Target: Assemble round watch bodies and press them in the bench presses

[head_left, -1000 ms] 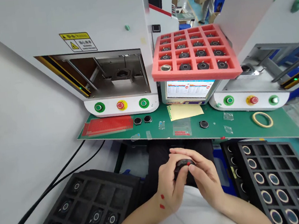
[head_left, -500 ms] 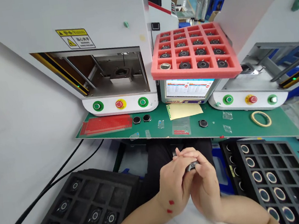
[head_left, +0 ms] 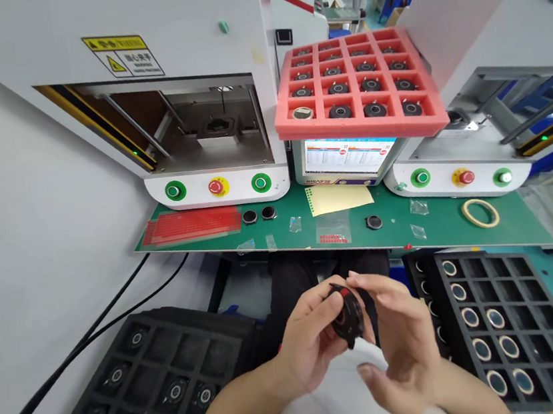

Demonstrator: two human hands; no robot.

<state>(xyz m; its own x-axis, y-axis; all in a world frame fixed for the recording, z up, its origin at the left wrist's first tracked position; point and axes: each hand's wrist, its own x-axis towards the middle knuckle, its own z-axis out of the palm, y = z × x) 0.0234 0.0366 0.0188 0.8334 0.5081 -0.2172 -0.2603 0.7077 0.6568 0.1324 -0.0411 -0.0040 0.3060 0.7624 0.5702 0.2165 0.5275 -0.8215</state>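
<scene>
Between thumb and fingers, my left hand [head_left: 309, 337] grips a round black watch case [head_left: 348, 316], tilted on edge above my lap. A small red strip shows at the top of the case, near my left thumb. Just right of it, my right hand [head_left: 404, 339] is open, thumb and fingers apart, with nothing in it. Whether its fingertips touch the watch case I cannot tell. Ahead on the green bench [head_left: 201, 251] lie two watch faces [head_left: 259, 215] side by side, and another watch face [head_left: 374, 222] sits farther right.
A pink foam tray [head_left: 362, 130] of watch parts rests over the monitor [head_left: 341, 160]. Presses stand left [head_left: 217, 133] and right [head_left: 469, 136]. Black trays flank me, left [head_left: 189, 359] and right [head_left: 519, 298]. Red strips [head_left: 192, 224] and a tape roll [head_left: 480, 213] lie on the bench.
My hands have come apart from being clasped around the watch case. My left hand keeps it and has turned it into view; my right hand has moved right and opened.
</scene>
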